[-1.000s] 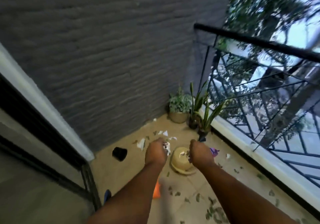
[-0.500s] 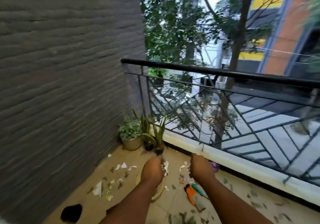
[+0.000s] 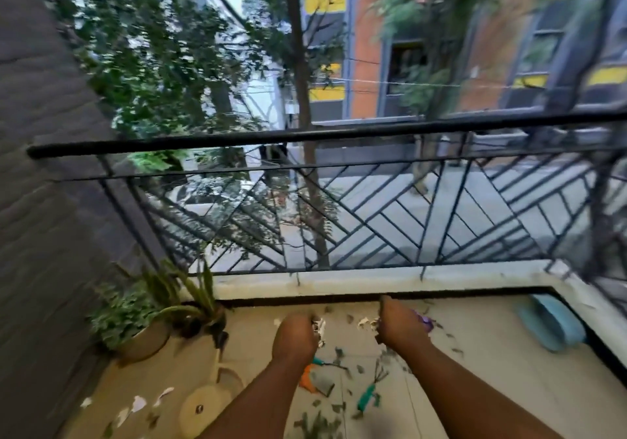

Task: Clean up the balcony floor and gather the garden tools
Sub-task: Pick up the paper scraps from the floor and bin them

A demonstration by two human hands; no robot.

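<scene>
Above the floor (image 3: 475, 364), both hands' fingers curled around paper scraps (image 3: 319, 326).

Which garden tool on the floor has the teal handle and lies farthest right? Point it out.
The small hand rake, lying below the right hand. The other tool, beside the left forearm, is orange and farther left.

potted plants (image 3: 142, 320) sit in the lower left corner against the wall (image 3: 40, 201). railing (image 3: 339, 201) runs across mid frame. both fists, left hand (image 3: 295, 338) and right hand (image 3: 400, 328), are bottom centre over hand tools (image 3: 368, 393) and leaf scraps (image 3: 319, 421). a dustpan (image 3: 549, 325) is at lower right.
</scene>
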